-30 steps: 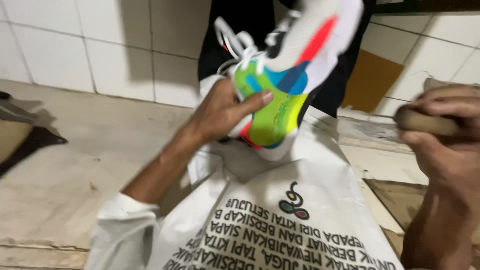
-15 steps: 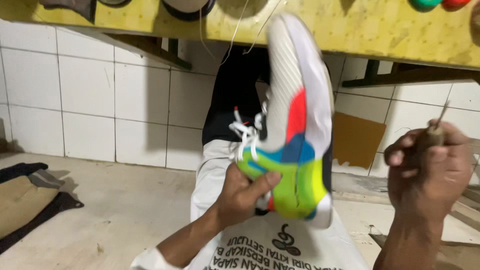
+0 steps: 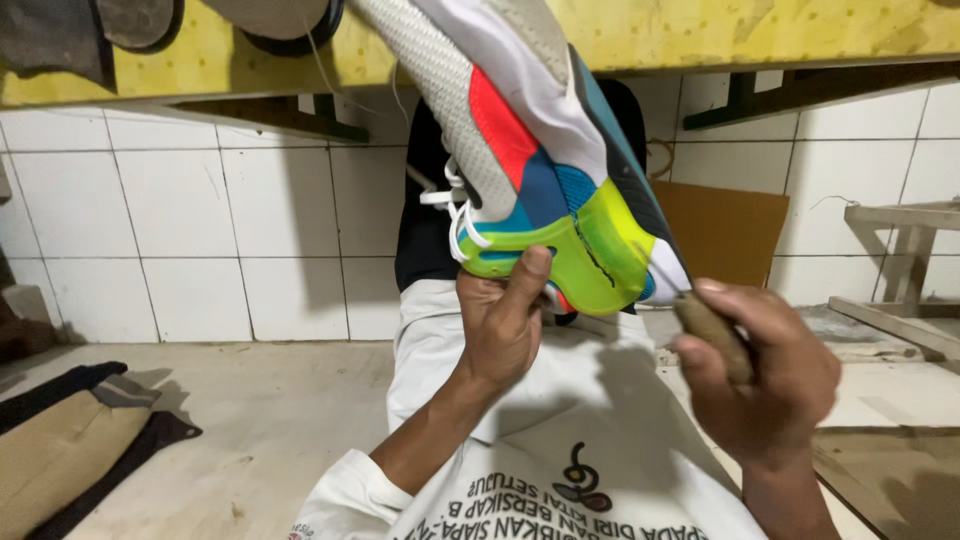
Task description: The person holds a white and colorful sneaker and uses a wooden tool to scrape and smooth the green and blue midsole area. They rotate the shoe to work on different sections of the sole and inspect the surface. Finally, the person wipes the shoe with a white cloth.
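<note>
Shoe (image 3: 540, 190) is held up in the air in front of the tiled wall (image 3: 200, 220), above the lap, which is covered by a white printed cloth (image 3: 560, 440). It is gripped from below by the left hand (image 3: 500, 320): the fingers are closed around the lime-green end of the shoe, and the thumb is pressed flat against its side. The white laces (image 3: 455, 215) are seen hanging just above that hand. The long axis of the shoe is tilted, running from its lower end at the left hand up and to the left, where the other end is cut off by the top of the view, just before the yellow shelf (image 3: 700, 35). The white sole is turned to the right. The right hand (image 3: 770, 375) is kept just right of the shoe's lower end, closed around a brown tool handle (image 3: 712, 328); whether the tool touches the shoe cannot be told. A tan cushion (image 3: 60, 450) lies on the floor (image 3: 260, 430) at the lower left.
</note>
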